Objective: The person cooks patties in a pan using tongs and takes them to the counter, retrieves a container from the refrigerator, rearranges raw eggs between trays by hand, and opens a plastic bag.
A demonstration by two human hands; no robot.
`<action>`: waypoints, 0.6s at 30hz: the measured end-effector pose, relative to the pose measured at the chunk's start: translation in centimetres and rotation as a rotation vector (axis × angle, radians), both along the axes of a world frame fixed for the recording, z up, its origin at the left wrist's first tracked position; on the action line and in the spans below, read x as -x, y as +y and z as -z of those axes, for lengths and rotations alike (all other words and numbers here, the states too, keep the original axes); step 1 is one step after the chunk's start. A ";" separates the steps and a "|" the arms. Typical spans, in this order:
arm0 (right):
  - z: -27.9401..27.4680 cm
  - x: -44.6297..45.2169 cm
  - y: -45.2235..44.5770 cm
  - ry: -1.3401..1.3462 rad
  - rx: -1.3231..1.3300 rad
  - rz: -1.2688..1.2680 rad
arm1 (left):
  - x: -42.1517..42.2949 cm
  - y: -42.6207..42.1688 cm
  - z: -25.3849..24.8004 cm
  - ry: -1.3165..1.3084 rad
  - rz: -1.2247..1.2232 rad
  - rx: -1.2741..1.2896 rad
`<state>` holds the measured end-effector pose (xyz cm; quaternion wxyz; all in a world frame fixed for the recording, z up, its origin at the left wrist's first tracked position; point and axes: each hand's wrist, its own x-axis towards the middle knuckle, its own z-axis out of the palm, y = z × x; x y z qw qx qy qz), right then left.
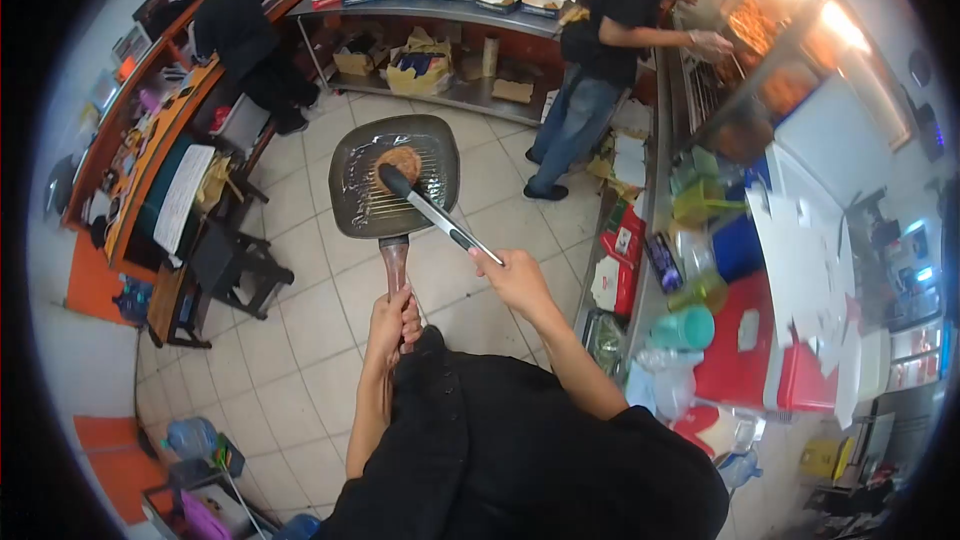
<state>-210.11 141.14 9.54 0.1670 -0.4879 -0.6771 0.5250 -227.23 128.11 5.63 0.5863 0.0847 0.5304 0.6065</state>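
One round brown patty best touched lightly; black-and-silver tongs gripped by right fingers, brown pan handle by left fingers.

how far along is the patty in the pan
Looks done: the patty is in the grill pan, its visible top browned. In hand: the left hand holds the handle; the right hand has the tongs against the patty. Seemingly left: taking the patty out, since it lies in the pan. Its underside is hidden, so doneness is unclear.
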 end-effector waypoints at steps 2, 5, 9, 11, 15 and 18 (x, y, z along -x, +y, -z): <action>0.4 3.0 4.2 0.040 0.036 0.107 | 3.6 5.3 -0.6 -0.001 0.055 0.023; 0.5 6.0 11.2 0.117 0.144 0.152 | 8.1 12.9 -0.9 -0.037 0.125 0.045; 0.8 9.8 19.8 -0.014 0.071 0.245 | 12.6 23.0 0.6 -0.053 0.189 0.048; 1.6 11.3 24.6 0.123 0.204 0.272 | 14.8 28.1 1.7 -0.069 0.218 0.046; 3.1 15.3 33.5 0.054 0.078 0.304 | 19.3 37.4 2.2 -0.068 0.249 0.080; 2.3 17.1 38.8 0.012 0.074 0.337 | 22.6 43.6 2.2 -0.077 0.328 0.108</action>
